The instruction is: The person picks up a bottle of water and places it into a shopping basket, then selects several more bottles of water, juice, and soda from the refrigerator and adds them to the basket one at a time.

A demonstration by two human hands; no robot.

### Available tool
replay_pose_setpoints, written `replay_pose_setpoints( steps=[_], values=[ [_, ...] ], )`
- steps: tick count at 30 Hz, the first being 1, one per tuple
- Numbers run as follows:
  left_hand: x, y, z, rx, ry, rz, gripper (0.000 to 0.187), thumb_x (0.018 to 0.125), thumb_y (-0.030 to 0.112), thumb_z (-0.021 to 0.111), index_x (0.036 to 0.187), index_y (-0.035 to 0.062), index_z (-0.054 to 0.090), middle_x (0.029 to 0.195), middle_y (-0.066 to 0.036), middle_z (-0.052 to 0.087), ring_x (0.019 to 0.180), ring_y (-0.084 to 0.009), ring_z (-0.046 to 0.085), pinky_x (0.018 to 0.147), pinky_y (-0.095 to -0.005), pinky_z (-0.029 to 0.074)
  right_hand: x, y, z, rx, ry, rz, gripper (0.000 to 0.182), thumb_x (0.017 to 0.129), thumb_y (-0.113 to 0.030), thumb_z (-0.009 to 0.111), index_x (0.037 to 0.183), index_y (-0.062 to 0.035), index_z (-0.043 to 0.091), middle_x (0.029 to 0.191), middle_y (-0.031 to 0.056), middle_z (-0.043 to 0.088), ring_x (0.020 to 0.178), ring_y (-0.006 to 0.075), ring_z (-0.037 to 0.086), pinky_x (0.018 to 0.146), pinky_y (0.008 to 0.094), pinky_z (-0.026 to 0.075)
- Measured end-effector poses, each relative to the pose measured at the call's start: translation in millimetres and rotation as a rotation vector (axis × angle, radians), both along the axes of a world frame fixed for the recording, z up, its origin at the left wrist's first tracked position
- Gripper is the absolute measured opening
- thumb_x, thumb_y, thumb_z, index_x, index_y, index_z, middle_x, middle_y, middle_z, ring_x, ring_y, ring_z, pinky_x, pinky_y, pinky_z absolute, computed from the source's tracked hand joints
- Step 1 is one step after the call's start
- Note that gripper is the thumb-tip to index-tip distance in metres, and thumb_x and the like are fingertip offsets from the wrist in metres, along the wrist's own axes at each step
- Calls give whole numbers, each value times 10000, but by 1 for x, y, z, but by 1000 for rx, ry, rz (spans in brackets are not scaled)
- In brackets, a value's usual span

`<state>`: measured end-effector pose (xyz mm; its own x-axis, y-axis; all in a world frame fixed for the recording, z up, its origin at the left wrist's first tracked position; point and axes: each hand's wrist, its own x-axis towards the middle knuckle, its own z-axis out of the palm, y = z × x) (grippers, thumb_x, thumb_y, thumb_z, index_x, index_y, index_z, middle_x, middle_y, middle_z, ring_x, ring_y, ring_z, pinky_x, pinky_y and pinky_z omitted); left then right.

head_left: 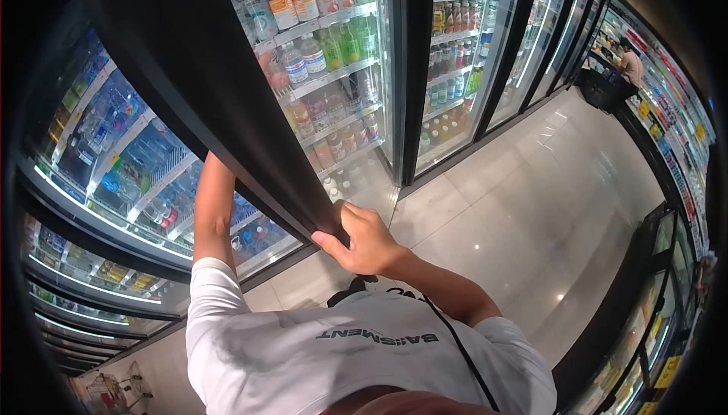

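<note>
"What's nearest to you?"

"My white shirt point(371, 339), with a thin dark strap point(464, 356) running down it. Just past that is my right hand point(362, 239), closed round the edge of the tall black cooler door point(220, 97). My thumb lies on the near side and my fingertips go out of sight round the other. Wrapped that way, I'd say I have a surer hold than a flat palm would give."

"And the left?"

"My left forearm point(214, 218) runs up on the other side of the door's frame, which hides the left hand. I can't tell whether it's spread, pressed together or pinching anything."

"Where's the door, then?"

"Right in front of me, standing between my two arms."

"Beyond it?"

"Bottles point(296, 62) upright in rows on the shelves point(334, 19), many with labels facing out, presumably so they can be read from the front. Further on, more glass doors point(513, 47) line the pale tiled floor point(531, 172). Farthest off, a person point(629, 65) is beside a dark, basket-like thing point(607, 90); too small to make out what they're doing."
</note>
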<state>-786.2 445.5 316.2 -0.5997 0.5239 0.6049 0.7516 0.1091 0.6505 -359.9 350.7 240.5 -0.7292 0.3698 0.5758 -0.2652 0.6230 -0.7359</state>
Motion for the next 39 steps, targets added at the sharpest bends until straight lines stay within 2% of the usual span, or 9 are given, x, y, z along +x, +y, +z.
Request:
replay_pose_setpoints(
  steps=[2, 6, 9, 12, 19, 27, 32, 34, 39],
  values=[
    [-43, 55, 6, 2, 237, 150, 842, 824, 527, 739, 1319, -117, 517, 1251, -256, 633, 1153, -339, 630, 973, -392, 493, 7, 2, 10, -29, -114, 10, 313, 897, -272, 703, 905, 12, 573, 776, 167, 591, 675, 376, 609, 620, 425, 486],
    [-101, 139, 38, -130, 133, 233, 1015, 756, 631, 736, 1331, -164, 476, 1327, -309, 570, 1227, -410, 568, 1037, -424, 437, -8, -4, 1, 1, -114, -27, 300, 888, -288, 706, 924, -10, 598, 765, 130, 564, 653, 313, 579, 615, 383, 470],
    [-189, 222, 21, -100, 149, 129, 680, 746, 502, 798, 1143, -38, 686, 1112, -208, 714, 1013, -305, 695, 879, -386, 520, -24, -4, -1, 20, -137, -60, 339, 878, -325, 715, 870, -14, 581, 736, 104, 511, 607, 293, 535, 557, 380, 437],
    [-209, 260, 11, 24, 141, -44, 929, 631, 614, 821, 1187, -96, 602, 1174, -258, 666, 1095, -393, 650, 930, -422, 521, -40, -11, 3, 26, -36, -90, 356, 849, -303, 755, 823, -13, 550, 711, 101, 477, 562, 288, 519, 491, 387, 402],
    [-246, 294, -4, -20, 167, 255, 669, 636, 503, 838, 1099, 44, 689, 1060, -169, 721, 990, -323, 705, 883, -411, 555, -75, -16, -1, 40, 76, -99, 329, 825, -262, 779, 828, -26, 550, 710, 97, 486, 559, 280, 523, 488, 385, 398],
    [-119, 191, 15, 301, 266, 291, 632, 665, 394, 859, 1140, 35, 645, 1002, -124, 732, 935, -305, 717, 835, -398, 553, -84, -18, -3, 96, -17, -103, 354, 846, -292, 760, 791, -23, 536, 698, 106, 486, 549, 292, 513, 489, 389, 403],
    [-62, 70, 13, 514, 468, 34, 631, 733, 161, 877, 1223, -43, 538, 1020, -97, 702, 983, -175, 688, 863, -295, 539, -82, -12, -3, 94, -66, -36, 344, 848, -279, 756, 808, 5, 567, 724, 116, 527, 565, 294, 541, 502, 391, 427],
    [-8, 0, 14, 468, 290, 26, 552, 764, 6, 827, 1230, -44, 536, 1101, -95, 680, 1025, -167, 661, 898, -283, 522, -84, -12, -9, 110, 69, -36, 286, 838, -214, 763, 846, 16, 593, 738, 119, 547, 570, 296, 553, 515, 385, 444],
    [57, -180, -65, 664, -346, -56, 418, 880, 52, 737, 1242, -9, 538, 1063, -83, 672, 924, -141, 650, 816, -291, 518, -89, -7, -13, 75, 168, 62, 274, 838, -191, 756, 870, 2, 563, 733, 131, 544, 575, 341, 574, 498, 405, 447]
  ],
)
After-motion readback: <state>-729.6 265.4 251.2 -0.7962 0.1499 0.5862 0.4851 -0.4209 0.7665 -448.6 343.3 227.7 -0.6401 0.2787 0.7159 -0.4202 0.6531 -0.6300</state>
